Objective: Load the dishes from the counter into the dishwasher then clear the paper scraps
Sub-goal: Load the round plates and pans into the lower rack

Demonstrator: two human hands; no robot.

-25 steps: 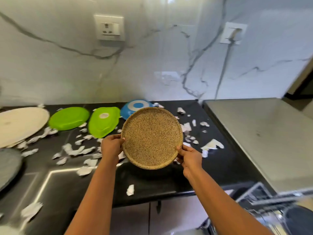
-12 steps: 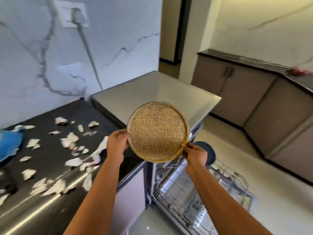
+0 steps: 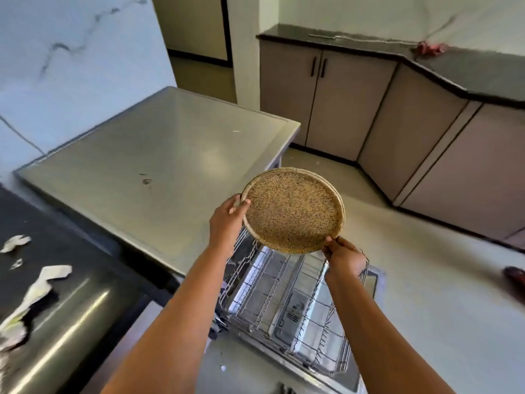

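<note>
A person's two bare arms reach forward, holding a round, speckled tan plate (image 3: 292, 211) in the air above the pulled-out wire rack (image 3: 284, 302) of an open dishwasher. The left hand (image 3: 227, 220) grips the plate's left edge, with its fingers curled over the raised rim. The right hand (image 3: 343, 255) pinches the lower right edge between thumb and fingers. Neither hand holds anything else. The plate looks stiff and hard, probably ceramic or stoneware, so it is likely moderately heavy and would chip or break if knocked against the wires or dropped. Its speckled face looks matte rather than glossy, though how slippery it is cannot be told. The raised rim is the natural place to hold it, at two opposite points as here, keeping fingers clear of the edge that will enter the rack. The plate is tilted, its face turned up and toward the person and its lower edge nearest the rack. Being round, it has no long axis, so only the tilt matters for slotting it upright between the rack's prongs. To the left, a dark counter (image 3: 85, 314) carries torn paper scraps (image 3: 42, 282), not yet cleared. A grey steel top (image 3: 159, 155) lies beyond it.
</note>
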